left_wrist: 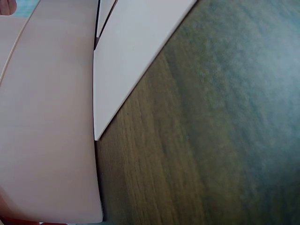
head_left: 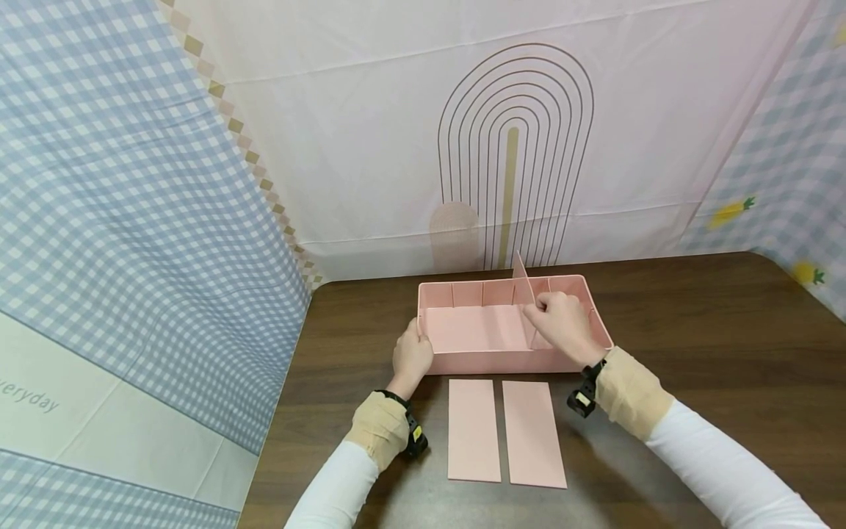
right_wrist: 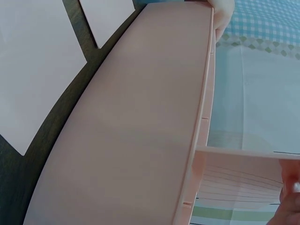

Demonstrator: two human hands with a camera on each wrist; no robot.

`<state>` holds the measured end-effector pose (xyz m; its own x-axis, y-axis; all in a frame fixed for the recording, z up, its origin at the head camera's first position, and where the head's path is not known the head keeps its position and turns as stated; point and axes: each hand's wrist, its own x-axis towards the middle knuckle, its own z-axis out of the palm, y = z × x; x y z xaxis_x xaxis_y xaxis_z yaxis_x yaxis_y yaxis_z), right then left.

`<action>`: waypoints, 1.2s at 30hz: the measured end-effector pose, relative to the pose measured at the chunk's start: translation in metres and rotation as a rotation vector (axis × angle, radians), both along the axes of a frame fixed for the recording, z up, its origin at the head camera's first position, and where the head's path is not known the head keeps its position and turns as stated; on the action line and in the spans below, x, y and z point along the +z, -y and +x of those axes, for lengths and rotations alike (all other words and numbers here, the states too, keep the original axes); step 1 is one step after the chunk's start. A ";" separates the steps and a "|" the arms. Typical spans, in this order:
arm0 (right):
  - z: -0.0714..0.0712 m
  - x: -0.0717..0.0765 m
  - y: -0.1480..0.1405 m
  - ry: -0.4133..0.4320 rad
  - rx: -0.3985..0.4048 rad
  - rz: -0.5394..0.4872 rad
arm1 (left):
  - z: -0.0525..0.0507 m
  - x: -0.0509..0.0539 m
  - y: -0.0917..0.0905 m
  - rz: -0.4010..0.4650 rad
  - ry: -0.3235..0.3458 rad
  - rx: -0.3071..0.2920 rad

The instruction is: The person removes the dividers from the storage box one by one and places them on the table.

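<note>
A shallow pink box (head_left: 489, 363) with slotted inner walls lies lengthwise on the table. My left hand (head_left: 411, 355) grips its left end, fingers over the rim. A thin pink divider (head_left: 523, 275) stands crosswise in the right half of the box, its far end tilted up above the back rim. My right hand (head_left: 563, 325) pinches it from the right side. In the right wrist view, fingers of that hand (right_wrist: 288, 201) touch the divider (right_wrist: 239, 153) just above the box's front wall (right_wrist: 136, 108). Whether its lower edge sits in the slots, I cannot tell.
Two loose pink panels, a left one (head_left: 473, 430) and a right one (head_left: 534, 433), lie flat side by side in front of the box on the brown wooden table (head_left: 700, 323). A printed cloth (head_left: 370, 147) hangs behind the table, with blue checked cloth (head_left: 132, 184) on the left.
</note>
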<state>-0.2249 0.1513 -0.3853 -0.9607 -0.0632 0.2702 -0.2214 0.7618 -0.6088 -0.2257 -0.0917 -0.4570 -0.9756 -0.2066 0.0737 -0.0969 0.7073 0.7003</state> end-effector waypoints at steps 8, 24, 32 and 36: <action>0.001 0.002 -0.002 -0.012 0.001 -0.003 | 0.000 0.000 0.000 0.004 -0.007 -0.005; 0.007 0.002 -0.002 -0.037 0.005 -0.033 | 0.001 0.001 0.000 0.002 0.014 0.000; 0.012 0.002 -0.001 -0.052 0.029 -0.067 | 0.001 0.001 -0.001 -0.003 0.013 0.006; 0.015 0.002 -0.001 -0.057 0.036 -0.087 | 0.001 0.002 0.000 -0.003 0.012 0.006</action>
<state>-0.2103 0.1521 -0.3837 -0.9412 -0.0715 0.3302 -0.2839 0.6972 -0.6582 -0.2248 -0.0914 -0.4552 -0.9752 -0.2124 0.0628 -0.1095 0.7088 0.6969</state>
